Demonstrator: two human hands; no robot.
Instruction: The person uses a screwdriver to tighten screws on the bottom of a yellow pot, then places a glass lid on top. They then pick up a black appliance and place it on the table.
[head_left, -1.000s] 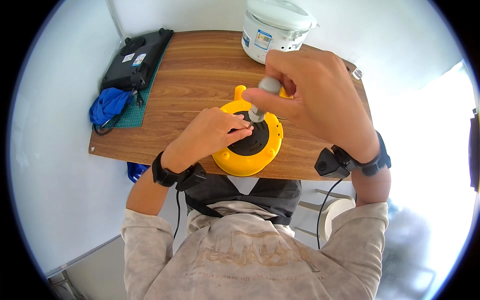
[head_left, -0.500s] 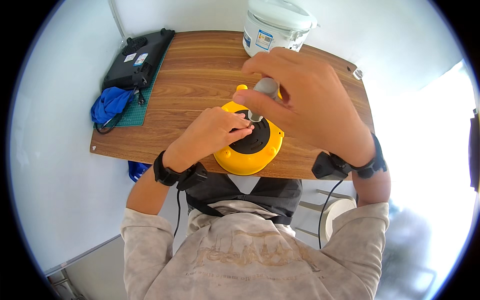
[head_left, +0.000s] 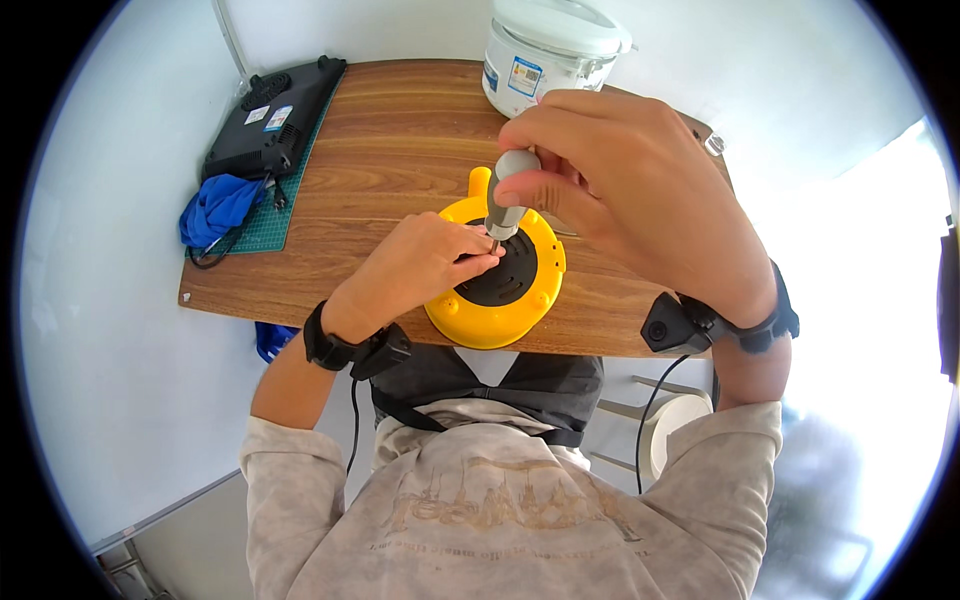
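A round yellow appliance body (head_left: 487, 328) with a slotted black centre plate (head_left: 515, 277) lies on the table in front of me. My right hand (head_left: 610, 170) grips the grey handle of a screwdriver (head_left: 500, 215) from above, thumb and forefinger on either side. The screwdriver stands nearly upright, its metal shaft pointing down at the black plate. My left hand (head_left: 425, 260) rests over the plate's left part, thumb and fingertips pinched at the lower end of the shaft. The fingers hide the very tip and any screw under it.
A white rice cooker (head_left: 545, 65) stands at the table's back edge. At the far left, a black flat appliance (head_left: 265, 130) and a blue cloth (head_left: 222, 208) lie on a green cutting mat (head_left: 268, 232). A white stool (head_left: 680, 425) is below the table at right.
My right hand has turned, and the screwdriver handle now leans more to the left. My left hand keeps its place at the plate.
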